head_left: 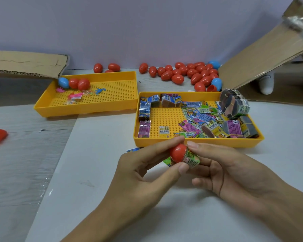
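Above the white counter, just in front of the near tray, a person's left hand pinches a red egg between thumb and forefinger. The right hand has its fingers curled round a printed wrapper pressed against the egg's side. Egg and wrapper touch, but whether the paper is going round the shell or into it cannot be told. The egg looks like a light, hollow plastic shell, smooth and glossy, so it is likely to slip or pop apart if squeezed hard. The safest hold appears to be across its widest part, as the left hand has it. The wrapper seems thin, soft and easily creased, and is best held by its edges. The near tray holds loose and bundled printed wrappers. The far tray carries two red eggs, one blue egg and small toy pieces. More loose eggs, mostly red, lie along the back of the counter beside a cardboard flap.
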### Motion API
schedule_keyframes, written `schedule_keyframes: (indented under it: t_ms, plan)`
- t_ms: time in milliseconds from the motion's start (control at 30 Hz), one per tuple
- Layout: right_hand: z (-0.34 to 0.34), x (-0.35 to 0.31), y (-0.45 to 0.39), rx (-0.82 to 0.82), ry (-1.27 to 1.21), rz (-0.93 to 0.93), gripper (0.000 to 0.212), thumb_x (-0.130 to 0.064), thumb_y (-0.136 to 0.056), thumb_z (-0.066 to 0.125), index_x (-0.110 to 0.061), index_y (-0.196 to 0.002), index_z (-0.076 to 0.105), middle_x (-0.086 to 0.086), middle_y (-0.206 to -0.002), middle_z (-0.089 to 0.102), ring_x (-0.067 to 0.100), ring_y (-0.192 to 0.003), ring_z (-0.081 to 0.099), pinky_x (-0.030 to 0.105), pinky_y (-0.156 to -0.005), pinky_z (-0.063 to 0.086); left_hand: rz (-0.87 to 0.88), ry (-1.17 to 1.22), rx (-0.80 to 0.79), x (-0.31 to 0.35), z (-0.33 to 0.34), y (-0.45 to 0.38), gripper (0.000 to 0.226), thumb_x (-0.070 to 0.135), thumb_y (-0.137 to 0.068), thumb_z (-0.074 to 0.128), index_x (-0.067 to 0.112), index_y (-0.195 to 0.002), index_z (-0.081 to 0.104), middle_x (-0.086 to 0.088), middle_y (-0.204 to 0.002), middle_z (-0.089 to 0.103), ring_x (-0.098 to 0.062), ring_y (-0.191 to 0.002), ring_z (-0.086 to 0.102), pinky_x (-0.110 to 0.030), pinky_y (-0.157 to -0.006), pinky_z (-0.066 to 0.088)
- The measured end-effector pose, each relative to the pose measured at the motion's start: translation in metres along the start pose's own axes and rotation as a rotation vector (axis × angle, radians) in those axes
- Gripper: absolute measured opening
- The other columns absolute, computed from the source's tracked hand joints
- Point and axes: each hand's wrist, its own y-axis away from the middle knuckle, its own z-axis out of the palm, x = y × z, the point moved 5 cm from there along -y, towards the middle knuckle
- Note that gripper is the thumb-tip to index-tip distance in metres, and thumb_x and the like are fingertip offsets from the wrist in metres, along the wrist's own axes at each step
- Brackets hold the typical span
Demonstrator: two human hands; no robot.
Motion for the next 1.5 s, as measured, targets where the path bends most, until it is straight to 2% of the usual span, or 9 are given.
schedule_keyframes:
  t_ms: [233, 467, 533, 633, 767, 1100, 1267, 1400, 1500]
  plan:
    - [0.005, 0.002, 0.000, -0.096, -0.013, 0.038, 0.034, -0.030, -0.070, 0.080, -0.011, -0.098, 0.078, 0.013, -0.096, 0.074, 0.017, -0.075, 0.073, 0.025, -0.049, 0.055, -0.014, 0.071, -0.019, -0.001, -0.001, -0.001, 0.042, 0.016, -0.080, 0.076, 0.025, -0.121, 0.070, 0.006, -0.119, 0.073, -0.017, -0.116, 0.066, -0.028, -0.099, 0.051]
    - [0.009, 0.003, 0.001, -0.068, -0.131, 0.083, 0.018, -0.025, -0.073, 0.082, -0.016, -0.088, 0.081, 0.013, -0.086, 0.076, 0.020, -0.067, 0.074, 0.023, -0.045, 0.055, 0.018, 0.008, 0.015, 0.002, -0.001, 0.000, 0.042, 0.024, -0.082, 0.072, 0.033, -0.123, 0.067, 0.014, -0.118, 0.072, -0.010, -0.115, 0.066, -0.024, -0.096, 0.052]
    - [0.010, 0.002, 0.001, -0.108, -0.163, 0.105, 0.028, -0.030, -0.071, 0.086, -0.014, -0.094, 0.080, 0.014, -0.090, 0.076, 0.022, -0.073, 0.075, 0.025, -0.046, 0.056, 0.046, -0.012, 0.030, 0.004, -0.001, 0.000, 0.042, 0.024, -0.084, 0.072, 0.034, -0.124, 0.066, 0.013, -0.121, 0.071, -0.013, -0.118, 0.065, -0.029, -0.099, 0.052]
    - [0.008, 0.002, 0.002, -0.118, -0.101, 0.128, 0.032, -0.032, -0.072, 0.084, -0.010, -0.094, 0.079, 0.013, -0.088, 0.075, 0.023, -0.075, 0.075, 0.026, -0.045, 0.056, 0.043, 0.038, -0.002, 0.003, 0.000, -0.001, 0.042, 0.021, -0.087, 0.070, 0.027, -0.128, 0.065, 0.007, -0.126, 0.069, -0.018, -0.122, 0.063, -0.034, -0.103, 0.050]
    - [0.007, 0.001, 0.003, -0.076, -0.046, 0.108, 0.028, -0.033, -0.067, 0.073, -0.012, -0.085, 0.080, 0.011, -0.081, 0.074, 0.022, -0.068, 0.074, 0.023, -0.043, 0.054, 0.016, 0.103, -0.057, 0.001, 0.003, -0.002, 0.039, 0.014, -0.088, 0.069, 0.020, -0.126, 0.066, 0.002, -0.125, 0.070, -0.020, -0.120, 0.064, -0.030, -0.101, 0.050]
    - [0.008, 0.001, 0.003, -0.096, -0.035, 0.076, 0.022, -0.033, -0.073, 0.079, -0.015, -0.086, 0.080, 0.009, -0.082, 0.074, 0.018, -0.067, 0.073, 0.023, -0.044, 0.053, 0.034, 0.038, -0.076, 0.001, 0.003, 0.000, 0.035, 0.013, -0.089, 0.068, 0.014, -0.124, 0.068, 0.003, -0.130, 0.067, -0.018, -0.125, 0.060, -0.033, -0.104, 0.048]
    - [0.004, -0.007, 0.002, -0.084, 0.174, -0.103, 0.039, -0.042, -0.077, 0.077, -0.010, -0.099, 0.078, 0.017, -0.099, 0.075, 0.026, -0.084, 0.074, 0.024, -0.051, 0.055, 0.037, 0.103, 0.029, -0.002, -0.002, -0.001, 0.035, 0.011, -0.082, 0.074, 0.013, -0.117, 0.072, -0.004, -0.119, 0.072, -0.025, -0.114, 0.067, -0.036, -0.098, 0.053]
    - [0.005, -0.019, 0.007, -0.038, 0.381, -0.362, 0.032, -0.022, -0.073, 0.083, -0.019, -0.104, 0.076, 0.014, -0.091, 0.077, 0.027, -0.085, 0.075, 0.026, -0.055, 0.057, 0.077, 0.095, 0.058, 0.001, -0.007, -0.002, 0.037, 0.005, -0.081, 0.074, 0.009, -0.117, 0.067, -0.006, -0.120, 0.071, -0.028, -0.114, 0.067, -0.038, -0.096, 0.054]
    - [0.007, -0.023, 0.011, 0.034, 0.513, -0.538, 0.039, -0.018, -0.065, 0.087, -0.026, -0.102, 0.076, 0.006, -0.088, 0.078, 0.021, -0.081, 0.075, 0.027, -0.057, 0.059, 0.092, 0.082, 0.044, 0.004, -0.006, -0.003, 0.041, 0.004, -0.082, 0.074, 0.014, -0.120, 0.065, -0.005, -0.121, 0.070, -0.028, -0.114, 0.067, -0.036, -0.094, 0.055]
